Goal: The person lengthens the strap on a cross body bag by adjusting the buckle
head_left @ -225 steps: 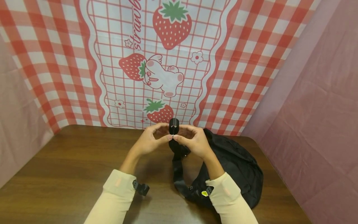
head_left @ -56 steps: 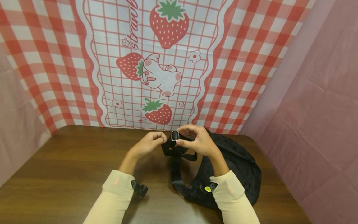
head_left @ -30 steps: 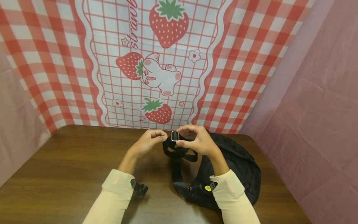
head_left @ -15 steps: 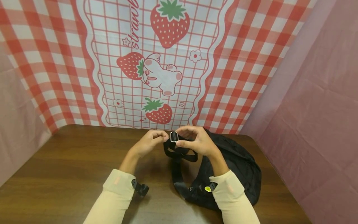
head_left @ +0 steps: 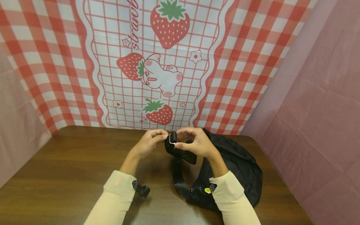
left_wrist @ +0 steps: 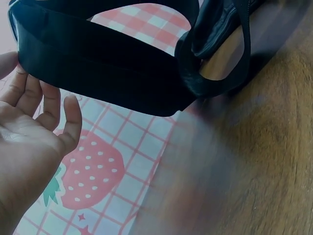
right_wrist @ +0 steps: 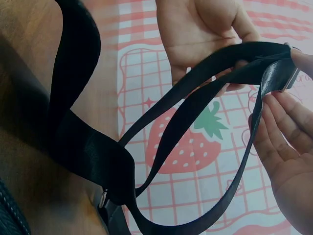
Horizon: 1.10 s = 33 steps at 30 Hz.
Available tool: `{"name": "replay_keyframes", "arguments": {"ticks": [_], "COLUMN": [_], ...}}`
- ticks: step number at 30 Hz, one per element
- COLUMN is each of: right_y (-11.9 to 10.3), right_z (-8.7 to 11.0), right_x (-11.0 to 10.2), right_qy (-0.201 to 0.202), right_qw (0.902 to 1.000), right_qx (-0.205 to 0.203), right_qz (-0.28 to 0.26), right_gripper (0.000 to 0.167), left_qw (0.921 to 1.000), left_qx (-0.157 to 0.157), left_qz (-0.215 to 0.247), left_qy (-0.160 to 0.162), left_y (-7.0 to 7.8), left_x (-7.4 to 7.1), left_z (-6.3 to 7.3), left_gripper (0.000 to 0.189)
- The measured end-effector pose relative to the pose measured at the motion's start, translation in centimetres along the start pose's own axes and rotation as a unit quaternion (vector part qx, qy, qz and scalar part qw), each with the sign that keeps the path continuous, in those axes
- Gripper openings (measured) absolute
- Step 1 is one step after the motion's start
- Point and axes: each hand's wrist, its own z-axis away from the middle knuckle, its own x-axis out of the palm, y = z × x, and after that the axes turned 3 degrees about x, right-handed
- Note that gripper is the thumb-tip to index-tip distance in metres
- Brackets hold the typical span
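My left hand (head_left: 149, 142) pinches a black webbing strap (left_wrist: 98, 58) between thumb and fingertips, just left of the buckle. My right hand (head_left: 197, 141) holds the silver rectangular slider buckle (head_left: 170, 139), thumb at its lower edge; the fingers behind it are partly hidden. Strap passes through the buckle and hangs in loops below, which the right wrist view shows beside my right hand (right_wrist: 293, 156). Both hands are raised above the table's far part. The strap runs down to a black bag (head_left: 239, 165) lying to the right, partly under my right forearm.
The brown wooden table (head_left: 84, 162) extends to the left and front. A strawberry-print cloth (head_left: 157, 75) hangs behind it, with pink cloth (head_left: 317, 103) at the right side. In the right wrist view, a small metal ring (right_wrist: 102, 198) sits lower on the strap.
Earlier, both thumbs met at the buckle under an upright strap loop; my left hand has since shifted to the strap beside it. In the last half second the buckle has tilted and the hanging loops have turned.
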Motion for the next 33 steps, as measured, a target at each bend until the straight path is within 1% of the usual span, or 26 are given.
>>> {"name": "replay_keyframes", "arguments": {"ticks": [2, 4, 8, 11, 13, 17, 25, 29, 33], "right_y": [0.0, -0.1, -0.3, -0.3, -0.4, -0.3, -0.4, -0.3, -1.8], "right_z": [0.0, 0.0, 0.1, 0.2, 0.2, 0.3, 0.1, 0.2, 0.2], "right_x": [0.1, 0.1, 0.0, -0.2, -0.3, -0.4, -0.6, -0.5, -0.3], "right_qy": [0.003, 0.009, 0.022, 0.030, 0.035, 0.036, 0.029, 0.022, 0.019], "right_qw": [1.0000, 0.9999, 0.9996, 0.9992, 0.9990, 0.9990, 0.9993, 0.9996, 0.9996], "right_qx": [-0.008, -0.010, -0.012, -0.013, -0.010, -0.007, -0.005, -0.003, 0.008], "right_qz": [0.000, 0.003, 0.015, 0.021, 0.026, 0.027, 0.024, 0.016, 0.017], "right_gripper": [0.039, 0.039, 0.036, 0.036, 0.037, 0.039, 0.035, 0.036, 0.036], "left_qw": [0.9999, 0.9994, 0.9949, 0.9906, 0.9893, 0.9894, 0.9916, 0.9918, 0.9937], "left_qx": [0.000, -0.003, -0.019, -0.034, -0.042, -0.043, -0.029, -0.026, -0.025], "left_qz": [-0.010, -0.034, -0.095, -0.130, -0.139, -0.139, -0.126, -0.125, -0.109], "left_qy": [0.005, 0.012, 0.026, 0.024, 0.015, 0.000, 0.002, 0.002, 0.013], "left_y": [0.0, 0.0, -0.4, -0.8, -1.2, -1.5, -1.4, -1.3, -1.0], "left_x": [0.1, 0.2, 0.3, 0.2, 0.1, 0.0, -0.1, -0.2, -0.2], "left_z": [0.0, -0.1, -0.3, -0.2, -0.2, -0.1, -0.2, -0.1, 0.0], "left_gripper": [0.017, 0.015, 0.021, 0.020, 0.018, 0.016, 0.020, 0.019, 0.016]}}
